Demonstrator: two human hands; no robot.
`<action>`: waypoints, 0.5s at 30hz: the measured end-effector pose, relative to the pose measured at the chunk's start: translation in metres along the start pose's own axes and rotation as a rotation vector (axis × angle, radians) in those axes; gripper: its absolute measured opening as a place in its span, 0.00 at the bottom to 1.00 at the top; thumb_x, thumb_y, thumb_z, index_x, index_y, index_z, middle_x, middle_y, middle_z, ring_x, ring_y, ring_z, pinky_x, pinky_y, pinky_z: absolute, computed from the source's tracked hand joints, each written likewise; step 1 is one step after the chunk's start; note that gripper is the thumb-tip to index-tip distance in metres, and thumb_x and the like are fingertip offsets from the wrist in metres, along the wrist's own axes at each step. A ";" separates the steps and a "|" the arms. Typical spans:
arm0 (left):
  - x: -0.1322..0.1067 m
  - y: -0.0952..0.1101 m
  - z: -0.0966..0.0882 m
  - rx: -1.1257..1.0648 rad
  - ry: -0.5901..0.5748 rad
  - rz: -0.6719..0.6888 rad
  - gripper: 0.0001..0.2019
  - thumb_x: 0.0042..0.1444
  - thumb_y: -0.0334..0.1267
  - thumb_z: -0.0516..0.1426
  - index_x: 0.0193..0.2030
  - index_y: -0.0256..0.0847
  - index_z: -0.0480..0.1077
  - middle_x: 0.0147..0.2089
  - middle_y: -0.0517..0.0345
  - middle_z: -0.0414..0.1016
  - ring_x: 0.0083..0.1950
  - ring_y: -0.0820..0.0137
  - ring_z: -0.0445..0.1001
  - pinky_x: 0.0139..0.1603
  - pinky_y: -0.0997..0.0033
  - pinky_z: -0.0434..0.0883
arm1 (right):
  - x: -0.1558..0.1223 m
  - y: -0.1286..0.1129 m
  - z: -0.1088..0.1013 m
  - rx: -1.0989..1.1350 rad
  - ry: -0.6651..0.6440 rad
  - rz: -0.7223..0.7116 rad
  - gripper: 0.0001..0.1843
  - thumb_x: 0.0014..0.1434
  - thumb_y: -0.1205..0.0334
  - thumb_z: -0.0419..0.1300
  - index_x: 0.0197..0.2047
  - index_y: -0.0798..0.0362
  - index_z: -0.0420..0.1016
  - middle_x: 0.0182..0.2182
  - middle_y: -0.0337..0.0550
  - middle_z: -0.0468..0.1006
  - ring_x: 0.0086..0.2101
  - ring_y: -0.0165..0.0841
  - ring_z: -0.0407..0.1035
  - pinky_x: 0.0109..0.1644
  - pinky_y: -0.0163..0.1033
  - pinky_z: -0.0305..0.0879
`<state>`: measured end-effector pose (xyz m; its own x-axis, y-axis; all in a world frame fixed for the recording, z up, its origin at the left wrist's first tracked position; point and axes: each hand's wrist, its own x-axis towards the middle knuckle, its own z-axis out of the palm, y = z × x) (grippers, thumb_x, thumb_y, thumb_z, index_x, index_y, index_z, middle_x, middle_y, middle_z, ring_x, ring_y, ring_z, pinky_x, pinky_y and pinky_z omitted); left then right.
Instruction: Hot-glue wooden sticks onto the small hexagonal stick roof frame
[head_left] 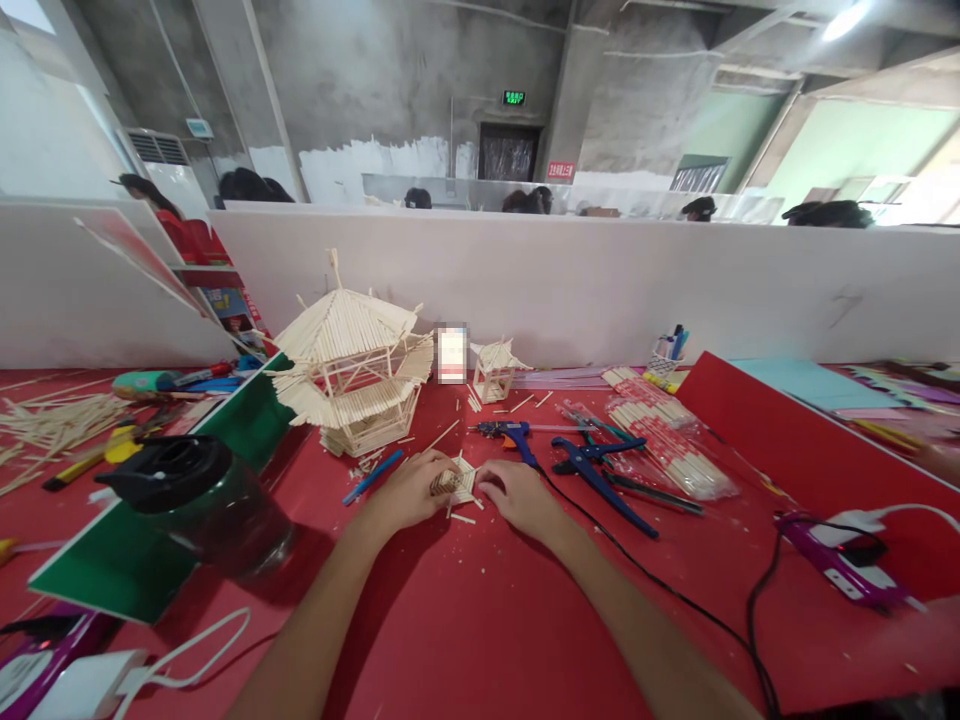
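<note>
A small frame of pale wooden sticks (466, 484) lies low over the red table between my two hands. My left hand (420, 490) curls around its left part, where a short stack of sticks (445, 484) shows by the fingers. From the right, my right hand (519, 496) bends its thumb and forefinger against the frame's right edge. Loose stick bits (463, 519) lie just below. Beyond the hands stand a large tiered stick pavilion (352, 370) and a smaller stick pavilion (495, 372). A blue glue gun (517, 438) rests close behind my right hand.
Blue-handled cutters (600, 480) and bagged sticks (667, 440) lie right. A blue pen (373, 477) is left of my hand. A dark bottle (210, 510) stands by a green board (142, 570). Power strips (844, 565) and cords sit at the sides. A white partition (570, 290) closes the back.
</note>
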<state>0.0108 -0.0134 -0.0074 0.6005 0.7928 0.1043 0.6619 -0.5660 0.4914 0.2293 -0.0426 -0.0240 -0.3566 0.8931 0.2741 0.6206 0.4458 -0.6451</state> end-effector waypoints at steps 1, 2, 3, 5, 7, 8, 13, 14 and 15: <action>0.000 -0.001 0.001 -0.003 0.002 -0.008 0.16 0.54 0.39 0.62 0.51 0.46 0.72 0.52 0.54 0.72 0.52 0.62 0.71 0.53 0.66 0.67 | 0.000 0.002 -0.001 0.014 0.013 0.009 0.07 0.59 0.72 0.57 0.37 0.52 0.75 0.35 0.41 0.81 0.36 0.32 0.73 0.42 0.34 0.62; 0.000 -0.001 0.001 -0.005 0.002 -0.014 0.17 0.54 0.39 0.62 0.51 0.46 0.72 0.52 0.54 0.72 0.52 0.62 0.71 0.53 0.66 0.66 | 0.000 0.004 -0.001 0.026 0.017 0.014 0.08 0.59 0.72 0.57 0.38 0.52 0.75 0.36 0.41 0.81 0.36 0.32 0.73 0.42 0.34 0.62; 0.000 -0.002 0.002 -0.007 0.004 -0.019 0.17 0.53 0.38 0.63 0.51 0.46 0.72 0.52 0.54 0.72 0.52 0.62 0.71 0.53 0.66 0.66 | 0.000 0.004 0.000 0.033 0.012 0.015 0.08 0.59 0.72 0.57 0.38 0.52 0.75 0.36 0.41 0.81 0.36 0.32 0.73 0.41 0.34 0.62; 0.001 -0.002 0.002 -0.007 0.009 -0.025 0.17 0.53 0.38 0.63 0.50 0.46 0.72 0.52 0.54 0.72 0.53 0.62 0.70 0.53 0.66 0.66 | 0.000 0.003 0.002 0.027 -0.014 0.010 0.07 0.58 0.71 0.58 0.37 0.52 0.75 0.34 0.40 0.81 0.35 0.32 0.73 0.40 0.33 0.61; 0.001 -0.003 0.003 -0.002 0.010 -0.027 0.17 0.53 0.39 0.63 0.50 0.46 0.72 0.53 0.54 0.72 0.53 0.62 0.70 0.54 0.66 0.66 | 0.000 -0.001 0.005 -0.001 -0.044 -0.002 0.05 0.57 0.71 0.60 0.34 0.52 0.75 0.32 0.40 0.80 0.33 0.31 0.72 0.38 0.33 0.60; 0.001 -0.003 0.003 0.002 0.010 -0.029 0.17 0.53 0.40 0.63 0.50 0.46 0.72 0.53 0.54 0.72 0.53 0.62 0.71 0.54 0.66 0.66 | 0.000 -0.003 0.007 -0.019 -0.052 -0.009 0.05 0.56 0.71 0.61 0.33 0.53 0.75 0.32 0.40 0.79 0.32 0.31 0.71 0.37 0.33 0.59; 0.004 -0.004 0.005 0.014 0.017 -0.041 0.17 0.52 0.40 0.64 0.49 0.45 0.72 0.52 0.54 0.72 0.52 0.62 0.71 0.54 0.67 0.66 | 0.001 -0.007 0.011 -0.068 -0.053 -0.020 0.04 0.57 0.71 0.61 0.32 0.54 0.76 0.31 0.40 0.78 0.31 0.30 0.69 0.36 0.33 0.58; 0.004 -0.005 0.006 0.014 0.017 -0.045 0.17 0.51 0.40 0.64 0.49 0.45 0.72 0.52 0.54 0.72 0.52 0.62 0.71 0.54 0.67 0.66 | 0.001 -0.006 0.011 -0.078 -0.051 -0.022 0.04 0.57 0.71 0.61 0.32 0.53 0.76 0.31 0.40 0.78 0.32 0.31 0.69 0.37 0.33 0.58; 0.004 -0.005 0.006 0.014 0.016 -0.049 0.17 0.51 0.40 0.64 0.49 0.46 0.72 0.51 0.54 0.72 0.52 0.62 0.71 0.54 0.67 0.66 | 0.001 -0.005 0.012 -0.091 -0.049 -0.025 0.04 0.57 0.71 0.62 0.33 0.53 0.76 0.32 0.40 0.78 0.33 0.31 0.69 0.37 0.33 0.58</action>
<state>0.0129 -0.0086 -0.0146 0.5602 0.8229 0.0946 0.6962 -0.5297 0.4845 0.2173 -0.0449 -0.0294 -0.4051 0.8787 0.2526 0.6711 0.4734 -0.5705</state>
